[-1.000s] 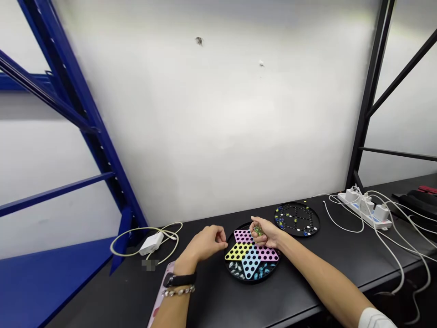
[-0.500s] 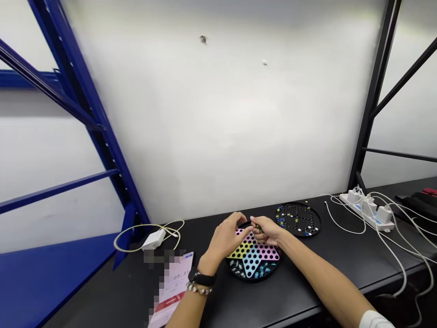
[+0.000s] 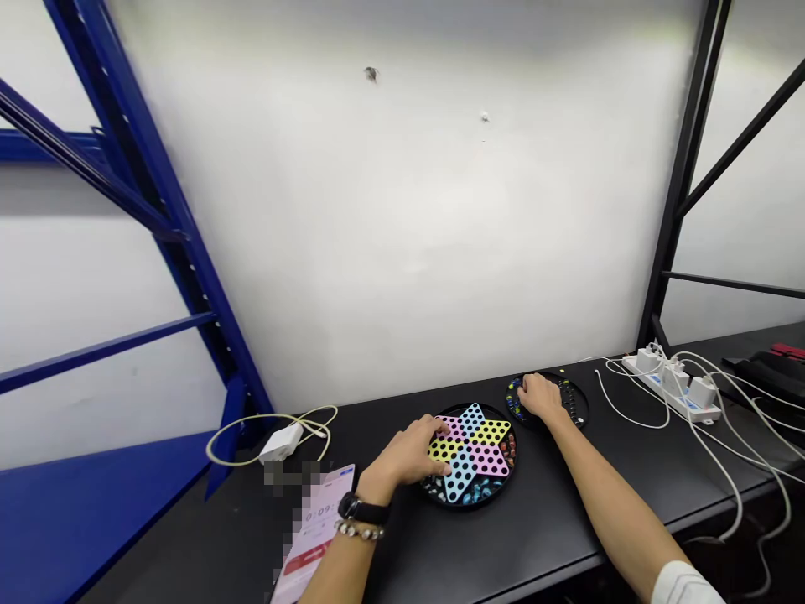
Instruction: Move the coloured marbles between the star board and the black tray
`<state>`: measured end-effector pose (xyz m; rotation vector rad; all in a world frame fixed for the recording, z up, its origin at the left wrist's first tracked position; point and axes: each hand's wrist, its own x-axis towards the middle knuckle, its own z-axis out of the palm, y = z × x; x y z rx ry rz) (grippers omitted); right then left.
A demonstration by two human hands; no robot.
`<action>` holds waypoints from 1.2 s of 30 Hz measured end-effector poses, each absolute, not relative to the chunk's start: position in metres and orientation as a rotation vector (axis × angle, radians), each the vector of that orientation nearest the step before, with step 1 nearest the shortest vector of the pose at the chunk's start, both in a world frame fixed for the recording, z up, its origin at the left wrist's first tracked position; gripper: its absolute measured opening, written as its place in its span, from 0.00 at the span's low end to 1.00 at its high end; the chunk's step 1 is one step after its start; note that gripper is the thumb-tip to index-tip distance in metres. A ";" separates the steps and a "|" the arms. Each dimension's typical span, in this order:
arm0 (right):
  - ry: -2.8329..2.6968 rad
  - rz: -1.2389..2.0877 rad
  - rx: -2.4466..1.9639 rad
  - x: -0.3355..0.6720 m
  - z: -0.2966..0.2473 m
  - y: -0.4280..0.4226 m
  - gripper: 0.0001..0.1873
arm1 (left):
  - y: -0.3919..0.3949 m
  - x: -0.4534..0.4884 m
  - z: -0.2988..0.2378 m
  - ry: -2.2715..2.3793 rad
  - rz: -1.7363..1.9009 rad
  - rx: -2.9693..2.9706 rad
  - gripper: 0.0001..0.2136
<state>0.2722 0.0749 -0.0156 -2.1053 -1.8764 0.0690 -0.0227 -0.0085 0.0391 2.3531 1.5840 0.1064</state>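
Note:
A Chinese checkers board [image 3: 465, 445] with a pink, yellow and light-blue star lies on the black table; glass marbles [image 3: 483, 488] sit in the rim compartments around the star. My left hand [image 3: 412, 455] rests at its left side, thumb and fingers spread apart over the star's edge. Behind and to the right lies a round black board [image 3: 575, 394] with small holes and several coloured marbles. Over its left part is my right hand [image 3: 542, 396], fingers curled down and closed; whatever the fingertips hold, if anything, is hidden.
A phone [image 3: 318, 528] with a lit timer screen lies left of my left forearm. Further left are a white charger [image 3: 281, 442] and its looped cable. At right, a white power strip [image 3: 672, 387] has plugs and trailing cables. A white wall [image 3: 415, 252] stands behind.
My right hand has moved from above the star board to the round black board at the right. My left hand has lowered onto the star board's left side, leaving most of the star visible.

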 end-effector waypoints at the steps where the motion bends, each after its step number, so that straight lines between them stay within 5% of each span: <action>1: -1.877 0.037 -2.083 0.270 -0.015 0.075 0.10 | -0.007 -0.023 0.038 1.628 0.128 2.391 0.23; 8: -1.985 0.127 -1.764 0.243 -0.013 0.068 0.11 | 0.004 -0.030 0.029 2.053 0.214 2.368 0.16; 15: -2.101 0.256 -1.520 0.208 -0.017 0.054 0.11 | 0.005 -0.030 0.023 2.133 0.124 2.256 0.21; 36: -2.301 0.360 -1.499 0.199 -0.007 0.039 0.18 | 0.008 -0.007 -0.003 2.163 0.014 2.378 0.19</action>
